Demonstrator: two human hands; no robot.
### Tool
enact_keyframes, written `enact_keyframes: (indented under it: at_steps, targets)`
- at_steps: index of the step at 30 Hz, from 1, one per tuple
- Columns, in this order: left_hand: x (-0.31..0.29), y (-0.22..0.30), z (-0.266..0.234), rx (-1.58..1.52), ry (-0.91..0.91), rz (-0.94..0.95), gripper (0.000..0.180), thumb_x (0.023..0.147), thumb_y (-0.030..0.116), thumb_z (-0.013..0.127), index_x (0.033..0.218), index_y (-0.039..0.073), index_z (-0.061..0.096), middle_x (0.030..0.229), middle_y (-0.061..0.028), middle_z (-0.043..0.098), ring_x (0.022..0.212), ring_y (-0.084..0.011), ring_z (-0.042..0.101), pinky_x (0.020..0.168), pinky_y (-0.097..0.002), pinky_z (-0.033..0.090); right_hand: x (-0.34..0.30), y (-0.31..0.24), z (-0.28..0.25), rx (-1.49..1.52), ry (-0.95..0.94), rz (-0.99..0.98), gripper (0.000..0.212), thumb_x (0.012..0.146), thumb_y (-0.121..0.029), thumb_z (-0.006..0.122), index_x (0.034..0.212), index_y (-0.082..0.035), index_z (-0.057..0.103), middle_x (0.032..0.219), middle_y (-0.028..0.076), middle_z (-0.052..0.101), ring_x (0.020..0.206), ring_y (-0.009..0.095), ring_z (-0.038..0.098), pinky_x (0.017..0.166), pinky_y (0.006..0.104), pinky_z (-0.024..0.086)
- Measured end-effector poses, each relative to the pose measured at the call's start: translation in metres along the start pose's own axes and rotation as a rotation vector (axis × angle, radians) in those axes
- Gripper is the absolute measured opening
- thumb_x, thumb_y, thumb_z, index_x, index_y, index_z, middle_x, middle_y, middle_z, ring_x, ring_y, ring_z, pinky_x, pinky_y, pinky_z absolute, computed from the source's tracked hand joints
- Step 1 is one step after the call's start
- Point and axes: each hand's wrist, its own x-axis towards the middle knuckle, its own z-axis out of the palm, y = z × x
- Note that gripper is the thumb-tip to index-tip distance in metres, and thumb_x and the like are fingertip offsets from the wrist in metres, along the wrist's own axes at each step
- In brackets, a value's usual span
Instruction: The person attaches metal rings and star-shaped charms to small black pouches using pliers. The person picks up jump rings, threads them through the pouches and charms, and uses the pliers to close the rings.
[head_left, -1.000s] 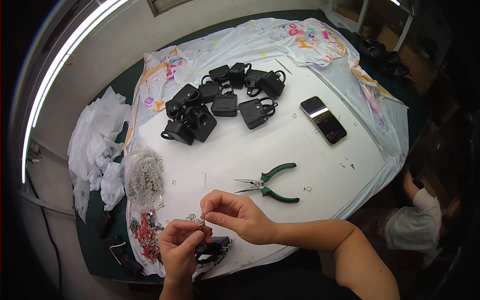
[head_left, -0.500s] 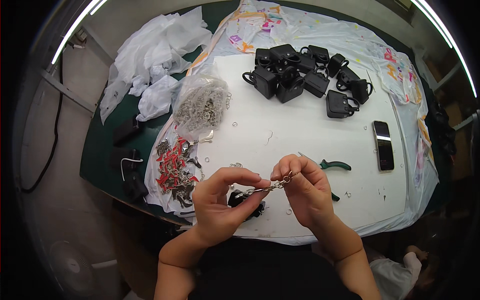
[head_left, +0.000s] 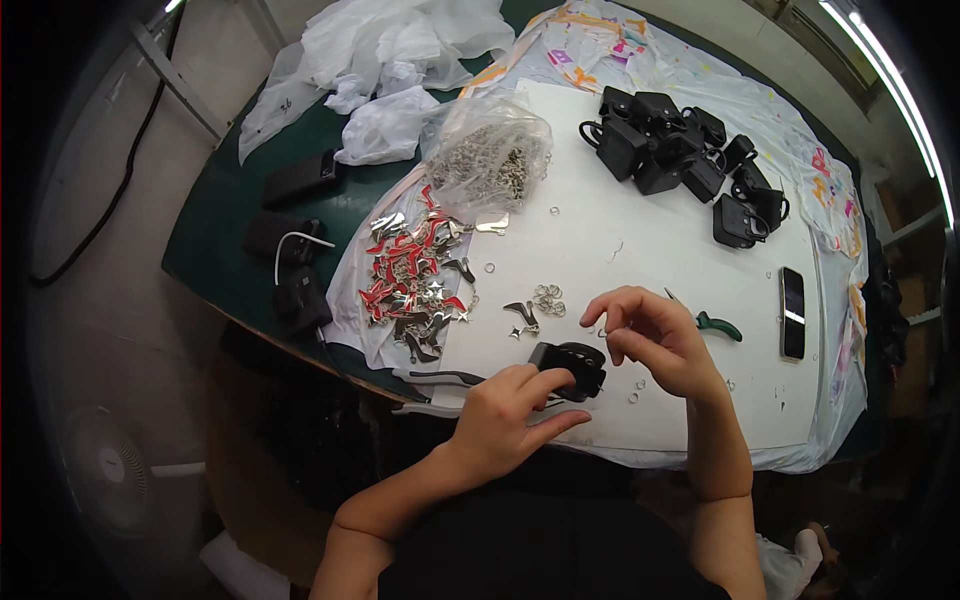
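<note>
The left hand [head_left: 510,415] has moved away from the right hand [head_left: 650,335] to the near black bag [head_left: 547,354], thumb and fingers parted, perhaps steadying it on the white board [head_left: 680,250], while the right hovers half-open, nothing visibly held.

Smooth, low-sheen finish is noted on the white board [head_left: 650,235]. At its near edge, leather-like black finish is seen on the mini handbag [head_left: 586,357]. Left of it, bright metal and glossy red coating are recorded on the charms [head_left: 410,268]. Crinkled clear plastic is observed in the bag [head_left: 485,165] at its upper left.
</note>
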Motion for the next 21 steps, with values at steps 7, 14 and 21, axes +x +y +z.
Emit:
enact_keyframes:
  at_steps: [7,14,21]
  targets:
    - [0.019,-0.019,-0.017,-0.219,0.060,0.053,0.028,0.084,0.008,0.076,0.096,0.003,0.051,0.087,-0.0072,0.061,0.079,-0.0165,0.062,0.070,-0.0296,0.049,0.003,-0.010,-0.001,0.070,-0.115,0.015,0.005,0.092,0.001,0.057,0.095,-0.001,0.053,0.083,0.011,0.066,0.067,0.012,0.058,0.060,0.0246,0.047]
    - [0.005,-0.044,-0.013,-0.840,0.437,-0.319,0.020,0.091,-0.002,0.067,0.110,-0.002,0.062,0.104,-0.0076,0.067,0.089,-0.0093,0.064,0.079,-0.0240,0.053,-0.006,-0.001,0.082,0.149,0.219,0.211,0.010,0.091,0.007,0.050,0.097,0.000,0.047,0.089,0.021,0.066,0.069,0.014,0.059,0.061,0.0240,0.050]
    - [0.004,-0.035,0.006,-0.495,0.535,0.125,0.025,0.081,0.001,0.074,0.105,0.002,0.066,0.089,-0.0107,0.070,0.077,-0.0244,0.069,0.066,-0.0336,0.053,-0.018,-0.001,0.052,-0.066,0.188,0.109,0.005,0.085,0.002,0.057,0.087,0.001,0.052,0.096,0.015,0.053,0.063,0.015,0.056,0.057,0.0246,0.049]
